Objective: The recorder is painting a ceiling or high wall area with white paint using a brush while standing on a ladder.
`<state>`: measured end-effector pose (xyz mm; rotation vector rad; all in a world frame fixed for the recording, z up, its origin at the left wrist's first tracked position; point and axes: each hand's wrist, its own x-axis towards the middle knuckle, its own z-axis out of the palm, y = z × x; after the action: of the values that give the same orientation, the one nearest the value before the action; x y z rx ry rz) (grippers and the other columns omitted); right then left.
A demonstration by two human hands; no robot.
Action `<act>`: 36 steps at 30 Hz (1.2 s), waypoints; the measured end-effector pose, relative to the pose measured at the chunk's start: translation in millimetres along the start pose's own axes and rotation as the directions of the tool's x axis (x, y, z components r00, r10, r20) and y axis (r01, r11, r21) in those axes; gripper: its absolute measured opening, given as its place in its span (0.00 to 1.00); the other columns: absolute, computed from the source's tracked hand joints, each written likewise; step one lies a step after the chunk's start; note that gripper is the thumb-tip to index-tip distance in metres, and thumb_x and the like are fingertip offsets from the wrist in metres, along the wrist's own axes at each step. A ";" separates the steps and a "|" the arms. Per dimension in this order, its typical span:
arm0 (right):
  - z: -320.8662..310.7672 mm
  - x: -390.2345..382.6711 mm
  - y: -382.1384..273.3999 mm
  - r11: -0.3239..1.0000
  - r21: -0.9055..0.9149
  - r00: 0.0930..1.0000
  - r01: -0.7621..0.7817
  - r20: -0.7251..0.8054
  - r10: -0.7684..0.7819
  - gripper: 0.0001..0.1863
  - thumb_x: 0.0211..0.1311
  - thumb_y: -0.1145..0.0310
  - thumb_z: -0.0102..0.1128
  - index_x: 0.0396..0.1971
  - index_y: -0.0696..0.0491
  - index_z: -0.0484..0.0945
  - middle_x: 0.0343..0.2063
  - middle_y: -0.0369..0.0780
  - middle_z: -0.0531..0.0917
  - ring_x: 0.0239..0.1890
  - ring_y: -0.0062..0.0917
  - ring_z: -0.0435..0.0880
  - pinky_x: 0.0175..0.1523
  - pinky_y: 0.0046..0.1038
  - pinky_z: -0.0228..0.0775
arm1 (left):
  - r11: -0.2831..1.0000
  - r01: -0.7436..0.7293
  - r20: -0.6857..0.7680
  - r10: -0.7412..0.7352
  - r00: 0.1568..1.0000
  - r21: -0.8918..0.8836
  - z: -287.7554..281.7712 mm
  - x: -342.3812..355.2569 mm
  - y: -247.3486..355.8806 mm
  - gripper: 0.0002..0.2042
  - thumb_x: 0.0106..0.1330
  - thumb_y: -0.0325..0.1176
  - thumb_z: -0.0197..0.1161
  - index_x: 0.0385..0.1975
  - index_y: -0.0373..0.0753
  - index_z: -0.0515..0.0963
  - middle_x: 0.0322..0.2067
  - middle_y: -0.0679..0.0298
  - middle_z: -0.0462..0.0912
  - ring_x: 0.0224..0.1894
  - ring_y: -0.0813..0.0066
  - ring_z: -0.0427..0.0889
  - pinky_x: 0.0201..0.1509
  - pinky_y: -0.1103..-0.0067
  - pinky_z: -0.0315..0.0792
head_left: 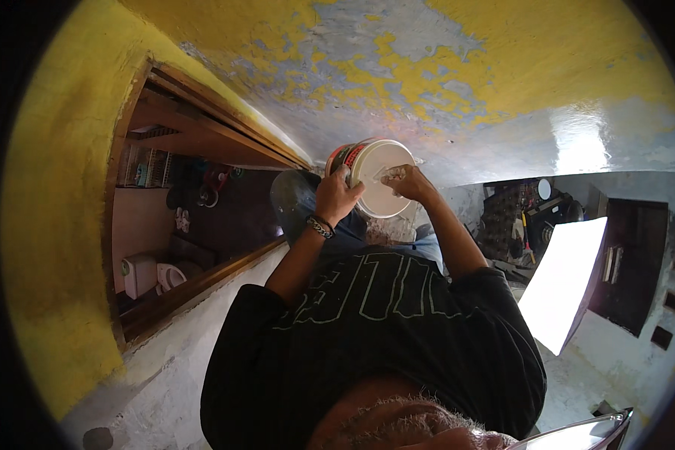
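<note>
A paint bucket [342,157] with a red and dark printed band is in front of my body, tilted so that its round, off-white end [375,161] faces me. My left hand [338,196] is closed on its near left rim, thumb on the pale face. Over the right part of that face is my right hand [406,182], its fingers curled in and touching or almost touching the surface. Whether something small is between those fingers cannot be made out. Below the bucket, my jean-clad knee [296,196] shows to the left.
Ahead rises a wall [397,67] with peeling yellow paint over grey. A wooden-framed doorway [139,97] on the left opens on a dark room with a white toilet [169,277]. To the right are piled tools and dark items [529,217], a bright white panel [566,285] and a dark door [634,262].
</note>
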<state>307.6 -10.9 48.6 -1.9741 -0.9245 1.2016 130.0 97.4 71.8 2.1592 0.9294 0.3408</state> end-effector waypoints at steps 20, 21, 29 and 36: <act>-25.7 -96.8 -1.3 0.931 -0.322 0.963 -0.171 -0.256 0.088 0.18 0.50 0.54 0.58 0.37 0.49 0.80 0.32 0.45 0.82 0.37 0.41 0.80 0.44 0.38 0.70 | 0.992 -0.003 -0.047 -0.002 0.999 -0.125 12.7 15.6 3.8 0.15 0.47 0.40 0.61 0.26 0.32 0.74 0.18 0.52 0.77 0.25 0.52 0.78 0.30 0.65 0.72; -27.0 -100.6 0.1 0.954 -0.266 0.966 -0.140 -0.250 0.071 0.17 0.52 0.53 0.56 0.35 0.49 0.80 0.32 0.45 0.82 0.37 0.41 0.80 0.43 0.39 0.69 | 0.989 0.028 -0.025 -0.032 0.999 -0.145 11.0 15.4 5.3 0.15 0.48 0.39 0.61 0.26 0.32 0.74 0.19 0.52 0.77 0.25 0.52 0.78 0.31 0.65 0.72; -25.0 -95.3 58.6 0.991 -0.130 0.966 0.015 -0.254 -0.048 0.14 0.59 0.59 0.51 0.33 0.55 0.77 0.26 0.46 0.80 0.31 0.37 0.79 0.38 0.34 0.68 | 0.988 0.035 0.001 -0.036 0.999 -0.150 11.3 12.6 2.3 0.15 0.49 0.37 0.61 0.29 0.29 0.74 0.20 0.53 0.78 0.24 0.60 0.80 0.29 0.72 0.73; -18.6 -99.7 47.3 0.996 -0.032 0.940 0.088 -0.329 -0.093 0.19 0.56 0.54 0.57 0.30 0.58 0.77 0.22 0.43 0.79 0.24 0.27 0.74 0.34 0.29 0.67 | 0.961 0.087 0.017 -0.085 0.996 -0.264 8.0 16.7 7.0 0.16 0.50 0.36 0.60 0.32 0.28 0.75 0.19 0.55 0.79 0.21 0.64 0.80 0.27 0.74 0.73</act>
<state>302.4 -121.6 63.6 -2.0415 -0.8418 0.7800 149.3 101.9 70.6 1.8700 0.9169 0.3929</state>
